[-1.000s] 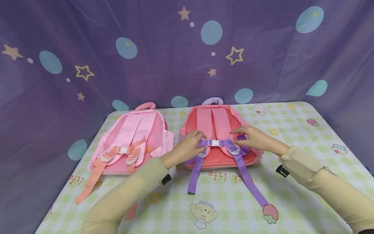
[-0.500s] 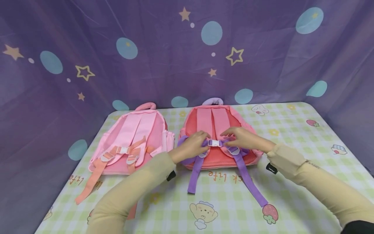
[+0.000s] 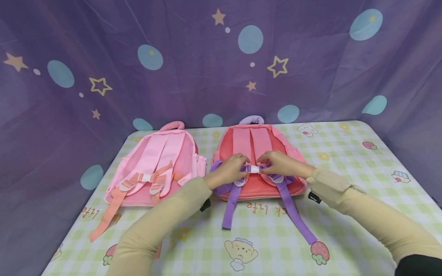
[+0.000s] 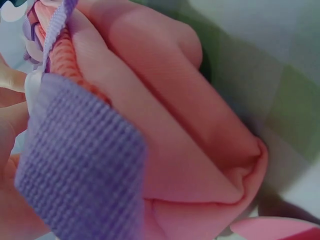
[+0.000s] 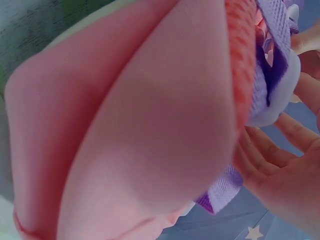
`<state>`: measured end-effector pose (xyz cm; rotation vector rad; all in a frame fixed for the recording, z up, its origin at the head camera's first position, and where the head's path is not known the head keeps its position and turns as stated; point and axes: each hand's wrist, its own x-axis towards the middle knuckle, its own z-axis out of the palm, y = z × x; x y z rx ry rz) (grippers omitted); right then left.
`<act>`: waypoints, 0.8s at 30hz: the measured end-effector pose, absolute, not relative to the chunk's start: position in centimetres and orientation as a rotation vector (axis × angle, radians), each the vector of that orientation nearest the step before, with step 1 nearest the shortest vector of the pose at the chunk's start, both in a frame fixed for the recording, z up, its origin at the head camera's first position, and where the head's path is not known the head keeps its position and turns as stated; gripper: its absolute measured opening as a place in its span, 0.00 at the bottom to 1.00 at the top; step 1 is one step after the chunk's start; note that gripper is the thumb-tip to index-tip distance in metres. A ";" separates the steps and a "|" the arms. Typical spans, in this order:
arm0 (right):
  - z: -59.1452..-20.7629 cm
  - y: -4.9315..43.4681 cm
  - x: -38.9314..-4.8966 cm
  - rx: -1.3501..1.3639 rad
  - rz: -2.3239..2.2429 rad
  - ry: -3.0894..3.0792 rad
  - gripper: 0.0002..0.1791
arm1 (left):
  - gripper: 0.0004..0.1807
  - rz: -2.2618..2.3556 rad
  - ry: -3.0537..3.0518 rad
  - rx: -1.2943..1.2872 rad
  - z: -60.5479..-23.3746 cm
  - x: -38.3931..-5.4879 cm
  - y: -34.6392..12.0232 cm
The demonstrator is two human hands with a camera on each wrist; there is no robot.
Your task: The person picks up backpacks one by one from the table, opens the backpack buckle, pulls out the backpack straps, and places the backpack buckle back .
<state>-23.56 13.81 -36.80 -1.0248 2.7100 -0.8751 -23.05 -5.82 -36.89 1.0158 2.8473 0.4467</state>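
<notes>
A coral-pink backpack (image 3: 228,145) lies back side up on the right, its purple chest strap joined by a white side-release buckle (image 3: 254,169). My left hand (image 3: 229,170) grips the chest strap just left of the buckle, thumb below and fingers above. From the other side my right hand (image 3: 284,164) pinches the strap at the buckle's right end, thumb tip right at its edge. Both hands' fingertips are partly hidden. In the right wrist view, fingers (image 5: 275,155) of the right hand show beside a white strap adjuster (image 5: 280,95). Wide purple webbing (image 4: 85,155) fills much of the left wrist view.
A light pink backpack (image 3: 186,153) with orange straps and a fastened white buckle (image 3: 146,177) lies to the left. Two purple strap tails (image 3: 230,212) hang toward the front over the green checked tablecloth (image 3: 276,245). Behind stands a purple curtain (image 3: 193,96) with stars.
My right hand has moved left, from beside the right strap to the buckle. My left hand has shifted slightly right along the chest strap. Both backpacks stay in place.
</notes>
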 end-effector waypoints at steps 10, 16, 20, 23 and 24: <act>-37.4 13.2 -24.1 -1.075 -0.808 2.747 0.14 | 0.18 0.404 2.849 0.976 -37.2 -23.5 -5.5; -37.7 12.9 -24.2 -1.094 -0.786 2.760 0.13 | 0.16 0.351 2.866 0.975 -37.4 -23.6 -5.3; -37.8 12.6 -24.1 -1.080 -0.768 2.771 0.12 | 0.16 0.310 2.881 0.965 -37.6 -23.6 -5.2; -38.0 12.5 -24.0 -1.062 -0.761 2.781 0.12 | 0.16 0.290 2.887 0.944 -37.7 -23.6 -5.1; -38.0 12.4 -24.0 -1.057 -0.759 2.785 0.12 | 0.16 0.285 2.890 0.938 -37.8 -23.6 -5.1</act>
